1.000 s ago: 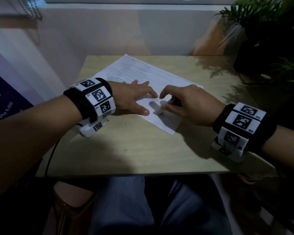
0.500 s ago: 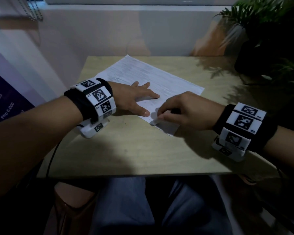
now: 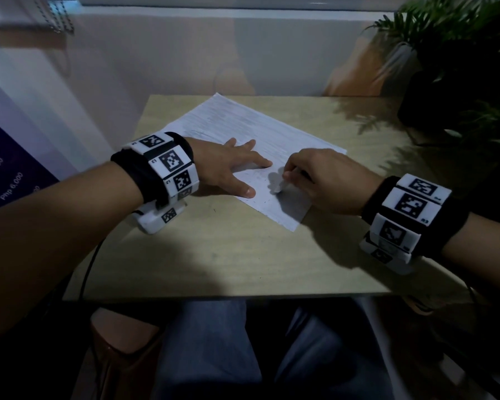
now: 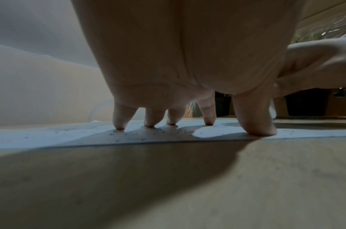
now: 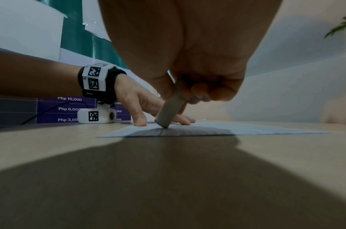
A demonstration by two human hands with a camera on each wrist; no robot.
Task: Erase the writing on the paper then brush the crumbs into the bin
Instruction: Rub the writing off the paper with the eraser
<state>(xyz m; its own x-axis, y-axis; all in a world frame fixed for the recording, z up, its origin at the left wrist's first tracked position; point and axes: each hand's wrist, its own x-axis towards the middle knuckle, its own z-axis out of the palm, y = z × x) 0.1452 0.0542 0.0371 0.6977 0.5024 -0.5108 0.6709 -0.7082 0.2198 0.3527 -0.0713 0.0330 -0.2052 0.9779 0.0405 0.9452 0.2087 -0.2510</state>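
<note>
A white sheet of paper (image 3: pixel 257 131) with faint pencil lines lies at an angle on the light wooden table (image 3: pixel 228 255). My left hand (image 3: pixel 231 166) lies spread on the sheet, fingertips pressing it down; the left wrist view shows those fingertips (image 4: pixel 119 125) on the paper (image 4: pixel 50 136). My right hand (image 3: pixel 324 180) grips a grey block eraser (image 5: pixel 169 110), its lower corner touching the paper (image 5: pixel 246 130) near the sheet's near corner. In the head view only the eraser's pale tip (image 3: pixel 280 187) shows below the fingers. Dark crumbs (image 4: pixel 148 133) speckle the sheet around the left fingertips.
A potted plant (image 3: pixel 459 67) stands at the table's far right corner. A pale wall runs behind the table. A purple price sign (image 5: pixel 70 109) hangs to the left. No bin shows in any view. My knees sit below the table's near edge.
The right hand slid the eraser toward me and left, then back away and to the right across the sheet's near part. The left hand stayed pressed on the paper.
</note>
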